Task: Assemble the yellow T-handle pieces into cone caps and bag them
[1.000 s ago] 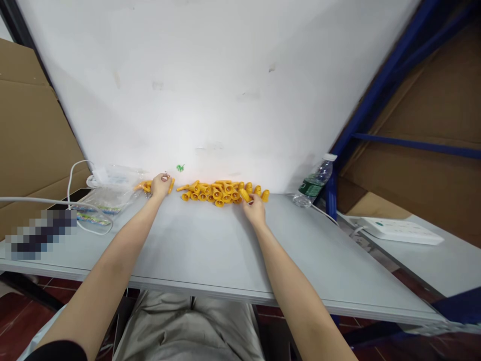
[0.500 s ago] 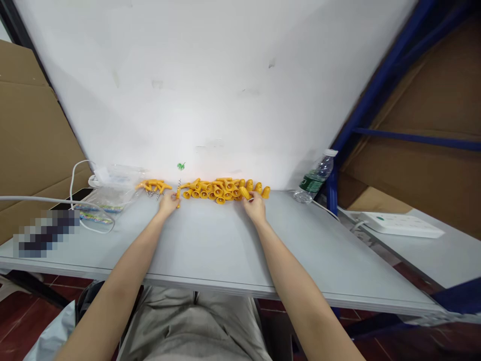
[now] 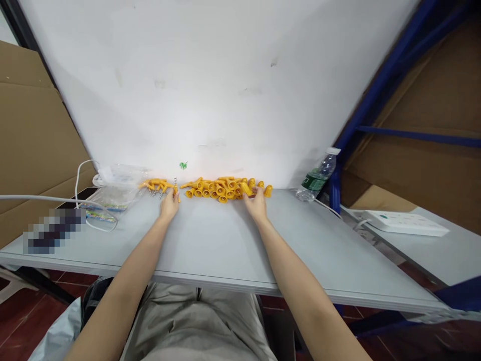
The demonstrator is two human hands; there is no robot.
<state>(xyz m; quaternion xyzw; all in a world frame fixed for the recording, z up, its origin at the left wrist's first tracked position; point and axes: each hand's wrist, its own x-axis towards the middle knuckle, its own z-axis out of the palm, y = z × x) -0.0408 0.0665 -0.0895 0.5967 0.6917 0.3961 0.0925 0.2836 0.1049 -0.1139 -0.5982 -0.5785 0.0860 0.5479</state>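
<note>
My left hand (image 3: 170, 205) is closed on a thin yellow plastic piece with a short metal chain (image 3: 176, 189), held upright near the back of the table. Just left of it lies a small heap of slender yellow pieces with chains (image 3: 158, 184). My right hand (image 3: 257, 205) pinches a yellow cup-shaped piece (image 3: 247, 188), tilted, at the right end of a pile of yellow trumpet-shaped pieces (image 3: 214, 188). Their open ends face me. Several yellow caps (image 3: 268, 191) stand behind and to the right of my right hand, which partly hides them.
A white panel (image 3: 225, 90) rises behind the grey table (image 3: 214, 240). Clear plastic bags (image 3: 120, 188) and a white cable (image 3: 95, 206) lie at left. A water bottle (image 3: 317, 176) leans at right, before a power strip (image 3: 408, 223) on another surface.
My left hand has shifted slightly left with its chained piece, closer to the slender pieces. The cup-shaped piece in my right hand has turned a little. The view has shifted slightly.
</note>
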